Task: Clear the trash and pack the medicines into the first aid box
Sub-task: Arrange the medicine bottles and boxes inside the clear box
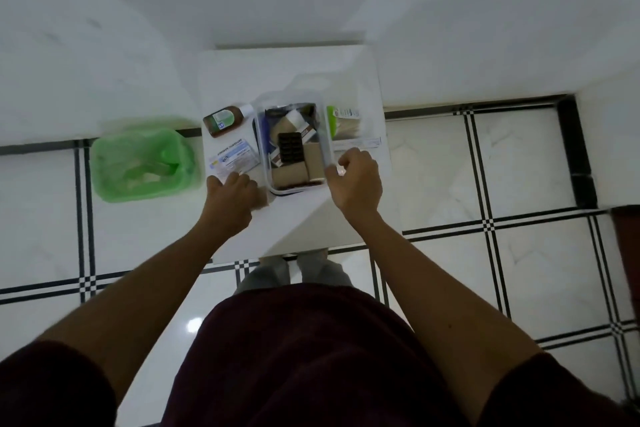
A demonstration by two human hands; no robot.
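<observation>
The clear plastic first aid box (260,135) stands open in the middle of a small white table (294,73). Inside it lie a dark blister pack (289,147) and several brown cartons and rolls. My right hand (355,182) curls around the box's near right rim. A white and blue medicine packet (235,157) lies left of the box, and my left hand (231,199) closes its fingers on the packet's near edge. A brown bottle (224,120) lies on its side behind the packet. A green and white pack (343,122) lies right of the box.
A green bin lined with a green bag (143,165) stands on the tiled floor left of the table, with bits of trash inside. White walls rise behind the table. My legs and feet are at the table's near edge.
</observation>
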